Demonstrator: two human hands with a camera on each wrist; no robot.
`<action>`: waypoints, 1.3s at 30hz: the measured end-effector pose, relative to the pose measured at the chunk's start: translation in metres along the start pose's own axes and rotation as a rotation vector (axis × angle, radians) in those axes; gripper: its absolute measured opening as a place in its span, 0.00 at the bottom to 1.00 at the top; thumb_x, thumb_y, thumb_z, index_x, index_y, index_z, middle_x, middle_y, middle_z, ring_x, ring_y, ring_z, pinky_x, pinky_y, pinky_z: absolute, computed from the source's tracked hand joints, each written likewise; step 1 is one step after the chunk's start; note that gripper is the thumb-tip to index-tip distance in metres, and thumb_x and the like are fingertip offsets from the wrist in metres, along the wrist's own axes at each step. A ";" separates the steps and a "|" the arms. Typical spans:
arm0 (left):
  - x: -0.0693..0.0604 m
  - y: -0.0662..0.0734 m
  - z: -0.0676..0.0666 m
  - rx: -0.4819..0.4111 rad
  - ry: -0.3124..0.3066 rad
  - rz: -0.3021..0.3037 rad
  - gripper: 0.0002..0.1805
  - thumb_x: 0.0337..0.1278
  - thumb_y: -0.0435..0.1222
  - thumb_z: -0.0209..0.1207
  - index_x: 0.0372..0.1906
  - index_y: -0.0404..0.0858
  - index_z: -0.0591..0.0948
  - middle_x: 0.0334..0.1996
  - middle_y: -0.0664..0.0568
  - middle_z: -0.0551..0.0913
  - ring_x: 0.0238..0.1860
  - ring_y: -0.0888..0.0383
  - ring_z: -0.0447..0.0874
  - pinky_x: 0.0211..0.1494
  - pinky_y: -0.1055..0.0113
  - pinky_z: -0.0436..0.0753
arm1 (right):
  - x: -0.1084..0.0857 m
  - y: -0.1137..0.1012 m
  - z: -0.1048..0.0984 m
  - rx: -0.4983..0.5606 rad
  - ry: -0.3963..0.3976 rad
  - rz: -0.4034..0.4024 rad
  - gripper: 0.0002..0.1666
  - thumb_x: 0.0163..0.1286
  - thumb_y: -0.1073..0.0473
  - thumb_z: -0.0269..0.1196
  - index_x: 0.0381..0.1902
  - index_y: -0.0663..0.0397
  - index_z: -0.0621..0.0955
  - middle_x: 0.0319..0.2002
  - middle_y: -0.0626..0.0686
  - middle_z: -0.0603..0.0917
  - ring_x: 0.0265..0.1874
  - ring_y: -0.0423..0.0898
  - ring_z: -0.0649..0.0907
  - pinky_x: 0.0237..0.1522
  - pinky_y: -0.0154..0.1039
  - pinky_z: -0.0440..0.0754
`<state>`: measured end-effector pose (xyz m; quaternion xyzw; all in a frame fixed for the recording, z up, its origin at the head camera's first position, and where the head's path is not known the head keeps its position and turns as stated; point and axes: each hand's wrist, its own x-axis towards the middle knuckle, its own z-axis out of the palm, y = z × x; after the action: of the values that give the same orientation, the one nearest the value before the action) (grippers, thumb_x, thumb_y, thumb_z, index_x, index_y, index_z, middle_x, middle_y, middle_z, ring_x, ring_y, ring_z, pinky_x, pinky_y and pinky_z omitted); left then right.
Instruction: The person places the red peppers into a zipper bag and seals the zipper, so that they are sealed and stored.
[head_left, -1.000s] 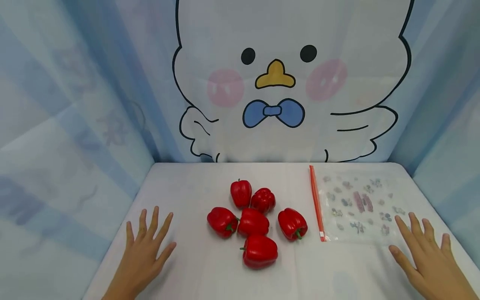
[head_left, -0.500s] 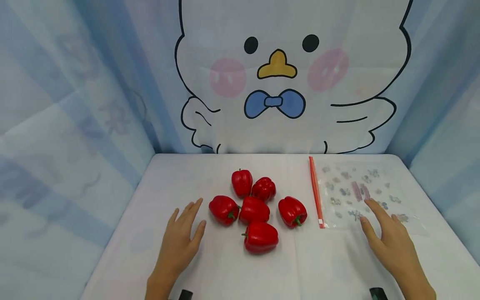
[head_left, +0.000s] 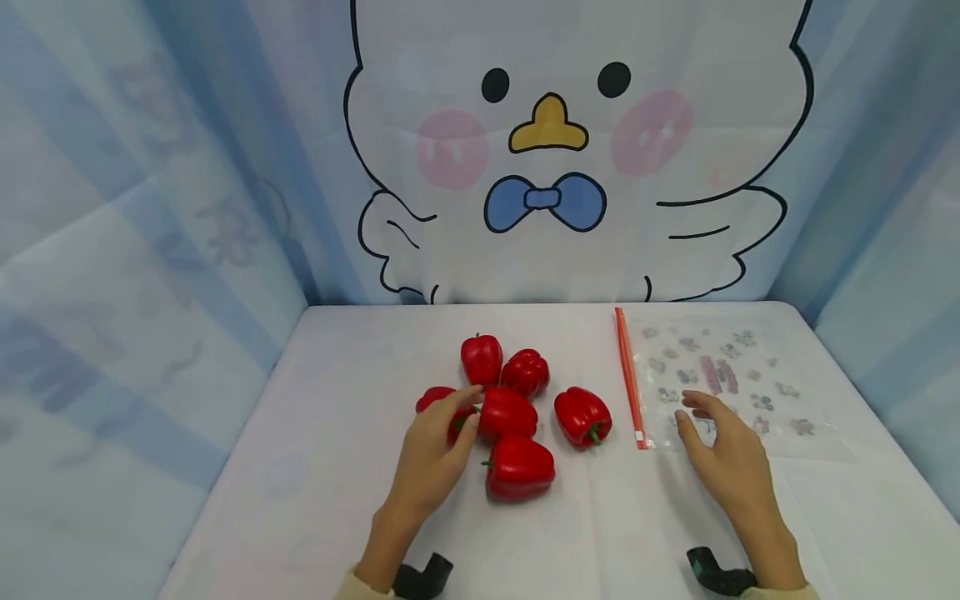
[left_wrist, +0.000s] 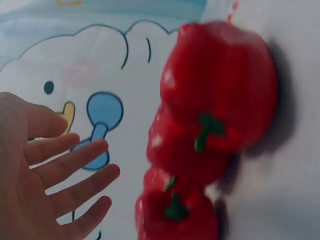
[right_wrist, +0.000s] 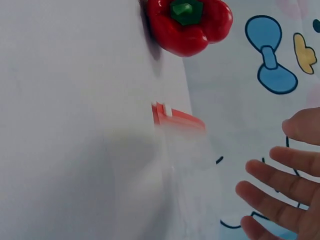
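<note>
Several red bell peppers with green stems sit grouped mid-table, among them the front pepper [head_left: 519, 469] and the right-hand pepper [head_left: 582, 417]. My left hand [head_left: 429, 458] hovers over the leftmost pepper [head_left: 435, 398] and partly hides it. In the left wrist view, the fingers [left_wrist: 82, 187] are spread and grip nothing. A clear zip bag [head_left: 802, 392] with a printed pattern and a red slider strip [head_left: 630, 375] lies flat on the right. Above its front part is my right hand [head_left: 731, 458], its fingers loosely bent; the right wrist view shows them holding nothing.
A white cloth covers the table [head_left: 337, 358]. Behind it hangs a curtain [head_left: 543, 267] printed with a cartoon bird, and blue curtains [head_left: 150, 292] flank both sides. Black wrist mounts [head_left: 423, 577] show at the lower edge of the head view.
Both hands have moved inward from the table's sides, the left to the leftmost pepper, the right over the bag. Their fingers are less spread. The head view has tilted slightly down; peppers and bag stay put.
</note>
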<state>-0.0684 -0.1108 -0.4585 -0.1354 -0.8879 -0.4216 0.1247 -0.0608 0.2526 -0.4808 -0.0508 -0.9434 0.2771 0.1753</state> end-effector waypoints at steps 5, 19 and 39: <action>0.015 0.015 0.022 -0.206 -0.072 -0.099 0.25 0.67 0.35 0.66 0.67 0.50 0.78 0.58 0.58 0.87 0.59 0.57 0.85 0.62 0.56 0.87 | 0.005 -0.003 0.014 0.028 0.002 0.011 0.19 0.75 0.57 0.64 0.59 0.60 0.81 0.49 0.63 0.88 0.47 0.60 0.85 0.41 0.54 0.81; 0.050 0.056 0.088 -0.713 -0.101 -0.189 0.16 0.71 0.40 0.64 0.60 0.44 0.82 0.54 0.51 0.88 0.53 0.58 0.86 0.57 0.72 0.83 | 0.020 -0.007 0.046 -0.017 -0.024 0.028 0.21 0.66 0.56 0.71 0.51 0.65 0.80 0.42 0.65 0.83 0.43 0.63 0.79 0.40 0.55 0.76; 0.054 0.108 0.178 -0.938 -0.152 -0.231 0.15 0.74 0.34 0.55 0.59 0.38 0.80 0.57 0.42 0.85 0.53 0.69 0.79 0.58 0.75 0.78 | 0.012 0.007 0.046 -0.120 -0.110 0.084 0.27 0.67 0.59 0.61 0.61 0.67 0.74 0.55 0.75 0.77 0.51 0.75 0.76 0.43 0.70 0.72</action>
<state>-0.1003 0.1010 -0.4724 -0.1080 -0.6182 -0.7761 -0.0624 -0.0885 0.2374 -0.5166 -0.0857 -0.9635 0.2294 0.1082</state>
